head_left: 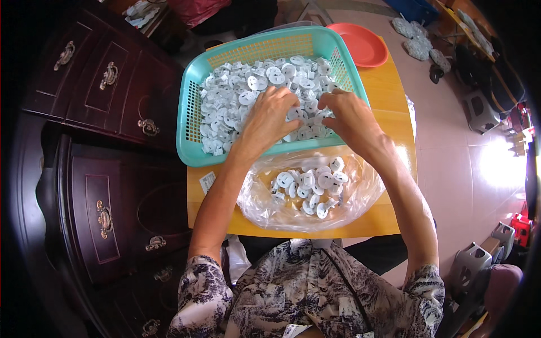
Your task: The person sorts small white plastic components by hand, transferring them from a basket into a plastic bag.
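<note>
A turquoise plastic basket with yellowish lattice sides sits on the table, heaped with small round white plastic pieces, some showing dark slots like socket faces. My left hand reaches into the front middle of the heap, fingers bent, thumb and fingertips around one white disc. To its right, my right hand hangs over the basket's front right part; its thumb and forefinger curve apart beside the pieces. Nearer me, a clear plastic bag lies spread on the table with a smaller pile of the same pieces in it.
The yellow wooden table carries a red-orange round basin behind the basket's right corner. Dark wooden drawers stand close on the left. Stools and filled clear bags are on the tiled floor at right.
</note>
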The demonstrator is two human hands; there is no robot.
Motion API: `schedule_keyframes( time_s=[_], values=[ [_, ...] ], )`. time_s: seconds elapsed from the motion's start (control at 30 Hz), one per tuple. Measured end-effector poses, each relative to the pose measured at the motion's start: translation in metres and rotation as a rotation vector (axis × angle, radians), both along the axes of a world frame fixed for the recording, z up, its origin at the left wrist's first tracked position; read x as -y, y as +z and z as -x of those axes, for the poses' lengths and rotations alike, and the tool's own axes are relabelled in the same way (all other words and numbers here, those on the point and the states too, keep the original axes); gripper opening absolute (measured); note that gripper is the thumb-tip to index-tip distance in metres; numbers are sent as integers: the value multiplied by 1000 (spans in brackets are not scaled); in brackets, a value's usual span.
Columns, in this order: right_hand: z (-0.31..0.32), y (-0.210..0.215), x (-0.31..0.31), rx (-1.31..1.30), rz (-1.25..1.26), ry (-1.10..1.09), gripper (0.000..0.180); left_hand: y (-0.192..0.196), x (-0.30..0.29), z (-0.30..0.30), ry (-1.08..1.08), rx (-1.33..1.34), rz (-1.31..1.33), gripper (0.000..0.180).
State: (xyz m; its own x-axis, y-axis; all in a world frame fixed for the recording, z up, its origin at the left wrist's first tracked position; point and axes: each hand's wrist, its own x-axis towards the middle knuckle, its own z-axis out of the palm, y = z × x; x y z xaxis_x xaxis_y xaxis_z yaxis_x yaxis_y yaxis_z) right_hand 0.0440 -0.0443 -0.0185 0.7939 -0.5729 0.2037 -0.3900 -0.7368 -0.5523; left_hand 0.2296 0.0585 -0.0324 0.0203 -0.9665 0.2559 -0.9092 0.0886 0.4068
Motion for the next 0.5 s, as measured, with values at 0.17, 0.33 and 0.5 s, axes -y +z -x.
schedule_keyframes(
  time_s=[0.17, 0.33, 0.5],
  values=[
    [-15, -19, 13, -135, 51, 142, 17, -10, 3, -1, 8, 38, 86, 31],
    [-18, -19, 11, -99, -87, 39, 14, -8, 1, 0, 43, 19, -5, 31],
    [-18, -25, 15, -84, -74, -30, 16, -5, 3, 4, 39, 105, 3, 23]
  ],
)
